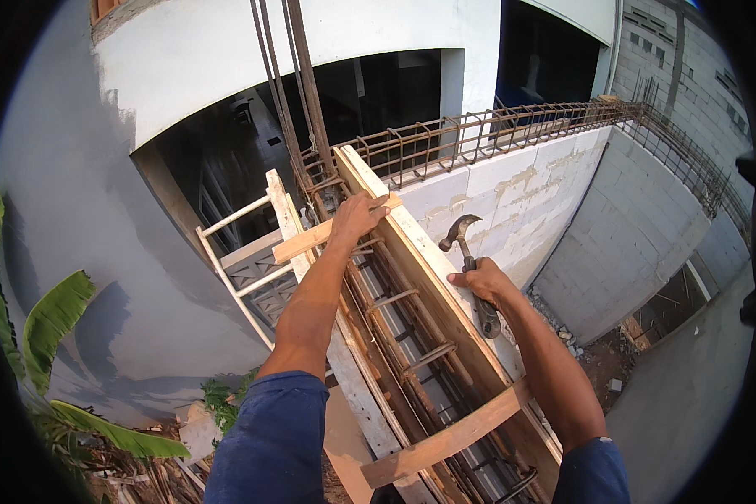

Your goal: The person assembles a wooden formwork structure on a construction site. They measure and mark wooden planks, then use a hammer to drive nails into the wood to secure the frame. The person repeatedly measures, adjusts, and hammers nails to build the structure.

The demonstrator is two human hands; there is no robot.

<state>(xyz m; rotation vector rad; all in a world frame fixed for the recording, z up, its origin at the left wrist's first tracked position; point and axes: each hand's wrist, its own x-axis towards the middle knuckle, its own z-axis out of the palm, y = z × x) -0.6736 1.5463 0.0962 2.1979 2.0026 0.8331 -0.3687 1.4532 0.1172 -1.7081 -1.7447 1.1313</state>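
Observation:
My left hand [361, 220] grips a short wooden strip [301, 244] near its right end. That strip lies across the top of two long formwork boards, and its left end sticks out past the left board [353, 378]. My right hand [489, 284] is closed around the handle of a claw hammer [459, 233], held beside the right board [433, 252] with its head up and away from the strip. Between the boards runs a cage of rusty rebar [395, 300]. Closer to me, a second wooden strip [454, 438] bridges both boards.
Upright rebar rods [298, 84] rise at the far end of the boards. A rebar cage [512, 126] tops the white block wall [512, 189]. Left of the formwork stands a pale metal frame [235, 252], with banana leaves [55, 328] by the grey wall.

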